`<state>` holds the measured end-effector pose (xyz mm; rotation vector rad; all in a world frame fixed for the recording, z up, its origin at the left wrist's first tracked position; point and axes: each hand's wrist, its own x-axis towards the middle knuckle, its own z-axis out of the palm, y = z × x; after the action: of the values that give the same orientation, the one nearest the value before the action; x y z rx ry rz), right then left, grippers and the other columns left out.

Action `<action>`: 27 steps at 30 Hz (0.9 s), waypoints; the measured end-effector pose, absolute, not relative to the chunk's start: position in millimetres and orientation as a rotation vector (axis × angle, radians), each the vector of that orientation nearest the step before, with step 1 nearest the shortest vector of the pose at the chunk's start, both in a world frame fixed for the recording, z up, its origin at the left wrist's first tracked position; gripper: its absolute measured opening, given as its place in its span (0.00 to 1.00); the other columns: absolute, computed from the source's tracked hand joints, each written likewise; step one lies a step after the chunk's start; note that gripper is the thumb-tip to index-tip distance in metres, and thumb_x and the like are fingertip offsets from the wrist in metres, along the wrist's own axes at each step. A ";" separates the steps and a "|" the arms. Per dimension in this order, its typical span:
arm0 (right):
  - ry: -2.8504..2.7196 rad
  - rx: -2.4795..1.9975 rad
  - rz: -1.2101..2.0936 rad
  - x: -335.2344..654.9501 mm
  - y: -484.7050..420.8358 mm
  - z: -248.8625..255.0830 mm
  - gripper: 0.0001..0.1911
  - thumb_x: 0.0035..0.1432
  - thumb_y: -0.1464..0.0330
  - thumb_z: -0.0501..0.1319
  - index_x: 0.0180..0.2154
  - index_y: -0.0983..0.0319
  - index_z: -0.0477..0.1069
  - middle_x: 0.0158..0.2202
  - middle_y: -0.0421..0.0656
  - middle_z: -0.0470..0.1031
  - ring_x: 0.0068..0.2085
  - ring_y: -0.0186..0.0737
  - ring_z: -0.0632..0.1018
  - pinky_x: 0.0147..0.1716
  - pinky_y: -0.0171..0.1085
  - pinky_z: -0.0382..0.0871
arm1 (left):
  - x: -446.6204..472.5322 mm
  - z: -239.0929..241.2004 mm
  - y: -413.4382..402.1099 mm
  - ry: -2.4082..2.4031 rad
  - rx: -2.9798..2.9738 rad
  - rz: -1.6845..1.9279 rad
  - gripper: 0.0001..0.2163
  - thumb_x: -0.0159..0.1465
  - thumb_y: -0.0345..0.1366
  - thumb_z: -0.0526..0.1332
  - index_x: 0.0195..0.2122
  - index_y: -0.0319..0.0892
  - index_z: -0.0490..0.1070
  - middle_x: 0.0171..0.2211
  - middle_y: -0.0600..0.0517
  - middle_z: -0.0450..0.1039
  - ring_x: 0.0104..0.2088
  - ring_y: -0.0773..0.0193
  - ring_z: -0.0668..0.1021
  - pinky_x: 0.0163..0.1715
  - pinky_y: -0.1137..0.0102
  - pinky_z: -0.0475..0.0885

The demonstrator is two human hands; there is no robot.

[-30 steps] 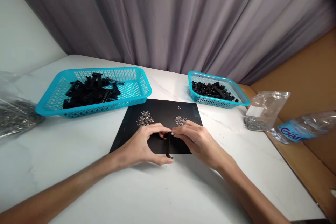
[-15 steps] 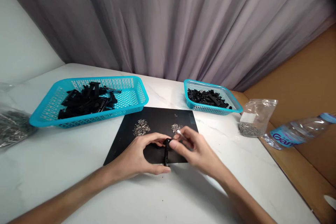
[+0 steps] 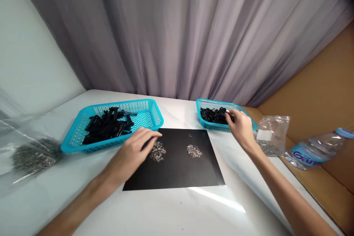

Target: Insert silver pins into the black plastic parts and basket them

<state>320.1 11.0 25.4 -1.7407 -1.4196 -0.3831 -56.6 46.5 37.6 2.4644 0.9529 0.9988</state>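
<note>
My left hand [image 3: 136, 147] hovers over the left edge of a black mat [image 3: 177, 177], fingers stretched out and thumb apart, nothing visible in it. Beside its fingertips lies a pile of small silvery metal pieces [image 3: 158, 152]. Over the right blue basket [image 3: 214, 127], my right hand [image 3: 240, 123] has its fingers closed together. A small whitish tip shows at those fingers; the rest of what they hold is hidden. Below it the basket contains many small black plastic parts [image 3: 211, 115].
A larger blue basket [image 3: 72, 143] holds longer black parts [image 3: 107, 127]. Another small metal pile [image 3: 194, 151] lies on the mat. Clear bags of metal pieces, one at left [image 3: 35, 155] and one at right [image 3: 271, 147], flank the area. A water bottle [image 3: 312, 149] lies at far right.
The hands have parted. The black part held between them is gone from the middle; my right hand has moved to the right basket, my left hand leftward. The view has shifted.
</note>
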 end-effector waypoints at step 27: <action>-2.015 -1.519 0.227 241.7 6.1 -44.4 0.13 0.70 0.63 0.56 0.42 0.58 0.79 0.46 0.49 0.76 0.44 0.51 0.81 0.45 0.46 0.75 | -172.7 51.5 143.7 1.992 2.541 0.443 0.14 0.62 0.48 0.65 0.40 0.42 0.77 0.38 0.43 0.82 0.42 0.43 0.81 0.36 0.61 0.70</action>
<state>241.7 6.1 -44.4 -1.5188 -2.0147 0.2273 -172.7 143.7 51.5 2.5407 1.9921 0.4425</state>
